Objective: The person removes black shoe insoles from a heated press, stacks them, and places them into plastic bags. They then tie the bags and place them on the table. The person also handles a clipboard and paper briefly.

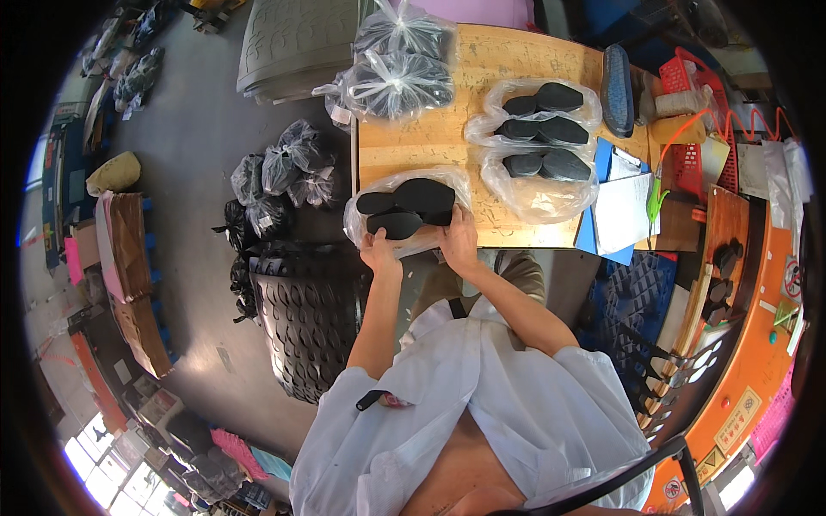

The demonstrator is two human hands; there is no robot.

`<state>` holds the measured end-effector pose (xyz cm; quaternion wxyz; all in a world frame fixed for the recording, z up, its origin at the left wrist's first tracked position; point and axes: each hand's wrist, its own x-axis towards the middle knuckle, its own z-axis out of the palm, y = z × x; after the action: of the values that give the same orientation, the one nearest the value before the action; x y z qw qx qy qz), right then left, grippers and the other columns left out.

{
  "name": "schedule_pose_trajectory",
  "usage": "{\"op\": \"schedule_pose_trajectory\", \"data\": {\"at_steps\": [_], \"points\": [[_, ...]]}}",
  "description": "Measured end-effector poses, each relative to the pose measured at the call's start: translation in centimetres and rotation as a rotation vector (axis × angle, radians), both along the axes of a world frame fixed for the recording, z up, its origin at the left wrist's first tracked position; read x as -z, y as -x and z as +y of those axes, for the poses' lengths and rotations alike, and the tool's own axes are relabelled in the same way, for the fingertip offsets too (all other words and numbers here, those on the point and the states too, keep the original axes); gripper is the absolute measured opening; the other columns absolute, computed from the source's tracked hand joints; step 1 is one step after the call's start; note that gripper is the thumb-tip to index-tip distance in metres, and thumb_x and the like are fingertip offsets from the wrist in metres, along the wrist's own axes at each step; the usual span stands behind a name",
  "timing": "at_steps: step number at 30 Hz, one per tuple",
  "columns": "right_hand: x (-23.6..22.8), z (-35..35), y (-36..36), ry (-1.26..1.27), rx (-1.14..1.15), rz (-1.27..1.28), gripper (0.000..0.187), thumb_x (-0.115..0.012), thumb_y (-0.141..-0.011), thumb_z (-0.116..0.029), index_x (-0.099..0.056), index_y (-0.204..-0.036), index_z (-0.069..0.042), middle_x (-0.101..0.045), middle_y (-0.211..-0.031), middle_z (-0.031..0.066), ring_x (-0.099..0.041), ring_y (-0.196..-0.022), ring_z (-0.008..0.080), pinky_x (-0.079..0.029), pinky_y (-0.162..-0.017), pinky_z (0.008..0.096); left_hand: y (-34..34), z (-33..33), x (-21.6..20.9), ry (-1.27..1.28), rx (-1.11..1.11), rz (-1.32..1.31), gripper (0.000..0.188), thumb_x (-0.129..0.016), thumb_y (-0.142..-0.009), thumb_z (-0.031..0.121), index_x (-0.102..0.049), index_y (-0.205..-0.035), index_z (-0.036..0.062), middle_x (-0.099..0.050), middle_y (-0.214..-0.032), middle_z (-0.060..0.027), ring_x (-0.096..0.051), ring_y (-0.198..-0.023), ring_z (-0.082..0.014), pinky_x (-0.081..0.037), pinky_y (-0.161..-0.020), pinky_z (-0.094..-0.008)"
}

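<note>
Wooden tabletop [413, 138], rounded black pieces [426, 196], clear bag [355, 224]

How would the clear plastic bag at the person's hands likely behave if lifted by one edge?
The clear plastic bag is probably floppy: its thin, see-through edges crumple around the black pieces. It would likely sag under them, since they take up most of its middle. Its glossy sheen suggests it may feel somewhat slippery.

Workshop — scuffed wooden worktable [413, 138], orange machine [742, 365], warning labels [738, 421]
</note>
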<state>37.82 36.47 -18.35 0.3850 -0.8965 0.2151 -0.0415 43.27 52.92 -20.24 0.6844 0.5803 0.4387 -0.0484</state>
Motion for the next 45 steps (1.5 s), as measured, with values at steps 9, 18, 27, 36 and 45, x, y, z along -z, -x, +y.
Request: {"op": "schedule_pose_trajectory", "data": {"at_steps": [9, 18, 27, 36, 45], "points": [[0.0, -0.2, 0.2, -0.124, 0.002, -0.052, 0.067, -0.07, -0.08, 0.001, -0.043, -0.14, 0.015, -0.051, -0.139, 0.0338, -0.051, -0.129, 0.0479, -0.044, -0.109, 0.05, 0.2, -1.6, -0.1, 0.075, 0.036, 0.061, 0.026, -0.068, -0.087, -0.002, -0.063, -0.112, 0.0, -0.064, -0.105, -0.0059, -0.063, -0.091, -0.0153, -0.055, -0.083, -0.0283], [-3.5, -4.8, 2.0, -0.246, 0.035, -0.114, 0.032, -0.064, -0.091, 0.003, -0.062, -0.122, 0.005, -0.069, -0.108, 0.0217, -0.072, -0.093, 0.0312, -0.057, -0.083, 0.0385, 3.6, -0.5, 0.5, 0.06, 0.073, -0.095, 0.037, -0.068, -0.088, -0.001, -0.06, -0.123, -0.0095, -0.066, -0.11, -0.0101, -0.065, -0.101, -0.0187, -0.053, -0.094, -0.0291], [-5.8, -2.9, -0.8, -0.247, 0.049, -0.214, 0.024, -0.07, -0.088, 0.0, -0.066, -0.112, 0.001, -0.069, -0.102, 0.016, -0.068, -0.086, 0.0313, -0.055, -0.079, 0.0395, 1.7, -1.1, -0.7, 0.246, 0.059, -0.003, 0.026, -0.066, -0.089, -0.004, -0.062, -0.115, -0.0076, -0.066, -0.109, -0.011, -0.066, -0.103, -0.0206, -0.056, -0.095, -0.0316], [-5.8, -3.9, -9.2, 0.271, -0.328, -0.093, 0.044, -0.081, -0.083, -0.033, -0.066, -0.107, 0.0, -0.069, -0.105, 0.0205, -0.063, -0.105, 0.0385, -0.049, -0.093, 0.0483, 2.9, -2.6, -3.5, 0.242, 0.181, -0.109, 0.03, -0.071, -0.094, 0.009, -0.062, -0.122, -0.0004, -0.068, -0.109, -0.0101, -0.069, -0.1, -0.0218, -0.058, -0.091, -0.0346], [-5.7, -3.8, -10.5, 0.364, -0.407, 0.029, 0.043, -0.084, -0.076, -0.036, -0.072, -0.098, -0.001, -0.07, -0.103, 0.0215, -0.065, -0.103, 0.0401, -0.054, -0.09, 0.0484, -1.9, -7.5, -1.5, 0.341, 0.088, -0.06, 0.018, -0.071, -0.097, 0.008, -0.067, -0.106, -0.0068, -0.071, -0.09, -0.0128, -0.074, -0.079, -0.0233, -0.065, -0.07, -0.0353]]}}
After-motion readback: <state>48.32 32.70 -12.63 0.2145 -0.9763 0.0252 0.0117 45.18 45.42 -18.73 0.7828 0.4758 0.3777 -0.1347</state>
